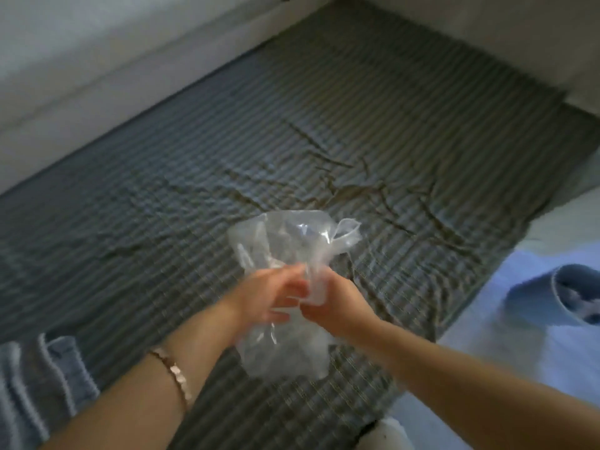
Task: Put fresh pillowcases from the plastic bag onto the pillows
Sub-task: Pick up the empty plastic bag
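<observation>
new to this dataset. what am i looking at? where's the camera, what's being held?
No machine here: a person works with bare hands. The one picture comes from a wide-angle camera worn on the head, looking forward and down, so the arms enter from the bottom edge. The left hand, with a bracelet on its wrist, and the right hand both grip a clear plastic bag around its middle, above the bed. The surface is a grey striped sheet, wrinkled near the centre. A folded blue striped cloth lies at lower left; a blue rounded object sits off the bed at right, too blurred to identify. What the bag holds cannot be made out.
</observation>
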`<state>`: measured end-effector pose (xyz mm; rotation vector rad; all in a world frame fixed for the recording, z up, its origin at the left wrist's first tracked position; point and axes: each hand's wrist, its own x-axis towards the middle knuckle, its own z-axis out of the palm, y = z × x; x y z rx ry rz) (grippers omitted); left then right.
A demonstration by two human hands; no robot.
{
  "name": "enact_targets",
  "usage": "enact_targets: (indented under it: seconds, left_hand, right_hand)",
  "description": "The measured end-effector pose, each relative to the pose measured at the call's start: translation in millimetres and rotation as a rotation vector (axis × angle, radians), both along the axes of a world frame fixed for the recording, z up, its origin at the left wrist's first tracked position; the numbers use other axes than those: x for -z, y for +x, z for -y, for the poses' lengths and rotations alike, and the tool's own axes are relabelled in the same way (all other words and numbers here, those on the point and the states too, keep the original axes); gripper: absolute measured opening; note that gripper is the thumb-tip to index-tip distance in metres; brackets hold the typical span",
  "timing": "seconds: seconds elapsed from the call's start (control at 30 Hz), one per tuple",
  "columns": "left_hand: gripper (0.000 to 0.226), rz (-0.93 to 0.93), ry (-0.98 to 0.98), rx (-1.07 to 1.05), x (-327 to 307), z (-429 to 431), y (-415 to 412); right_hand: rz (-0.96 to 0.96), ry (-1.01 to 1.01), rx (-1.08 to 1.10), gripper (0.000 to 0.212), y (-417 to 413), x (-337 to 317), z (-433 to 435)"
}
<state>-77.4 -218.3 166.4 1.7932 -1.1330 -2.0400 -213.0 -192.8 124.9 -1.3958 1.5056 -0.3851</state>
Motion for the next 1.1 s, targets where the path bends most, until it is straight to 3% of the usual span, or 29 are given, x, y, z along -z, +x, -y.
enact_targets:
  seconds: [0.07,0.13,0.2,0.23,0.3,0.33,0.4,0.47,0.53,0.6,0.7,0.83,0.93,1.0,1.1]
  left_hand:
    - [0.021,0.473,-0.436,0.352,-32.4,-12.1,-13.2]
    - [0.031,0.798,-0.989,0.625,-67.4,-20.1,-31.2]
    - [0.075,0.815,-1.515,0.83,-95.8,-27.1,-60.9]
    - [0.098,0.803,-1.613,0.962,-106.7,-29.3,-76.5]
    - [0.126,0.879,-1.465,1.311,-124.0,-36.6,-115.8]
    - [0.127,0.91,-1.318,1.433,-130.4,-45.0,-143.9]
    - [0.106,0.961,-1.168,1.479,-136.0,-58.0,-190.4]
    - [0.063,0.918,-1.148,1.356,-133.3,-66.4,-241.2]
    - [0.032,0.811,-1.097,1.185,-127.8,-74.7,-289.3]
    - [0.027,0.682,-0.999,1.061,-119.3,-84.7,-363.3]
    - [0.026,0.455,-0.723,0.805,-103.7,-98.6,-465.1]
    - [0.032,0.184,-0.293,0.459,-92.4,-123.3,-596.5]
    - [0.035,0.084,-0.105,0.37,-84.3,-125.8,-684.1]
    - [0.03,0.071,0.026,0.377,-78.9,-123.5,-720.6]
    - [0.017,0.06,0.172,0.453,-58.3,-108.3,-773.6]
  right_hand:
    - [-0.282,-0.081,-0.029,0.034,-21.6,-24.5,-15.9]
    - [-0.442,-0.132,-0.077,0.038,-48.8,-51.5,-30.8]
    - [-0.557,-0.242,-0.207,0.039,-86.7,-83.5,-50.9]
    - [-0.607,-0.292,-0.307,0.039,-102.9,-95.7,-56.8]
    - [-0.671,-0.434,-0.432,0.034,-134.1,-127.0,-70.9]
    - [-0.701,-0.507,-0.41,0.032,-159.2,-143.3,-83.4]
    - [-0.735,-0.563,-0.294,0.032,-204.6,-156.1,-100.3]
    - [-0.768,-0.531,-0.111,0.036,-255.9,-160.3,-120.9]
    - [-0.872,-0.354,0.196,0.042,-297.5,-163.3,-136.4]
    - [-0.926,-0.102,0.524,0.052,-361.1,-159.3,-156.0]
    - [-0.72,0.115,0.818,0.051,-438.9,-149.5,-176.7]
    - [-0.344,0.205,1.003,0.06,-530.9,-133.3,-194.8]
    - [-0.026,0.23,1.074,0.105,-598.7,-126.8,-198.7]
    - [-0.001,0.241,1.0,0.115,-631.7,-119.8,-196.1]
    - [-0.137,0.224,0.952,0.091,-682.2,-97.0,-177.4]
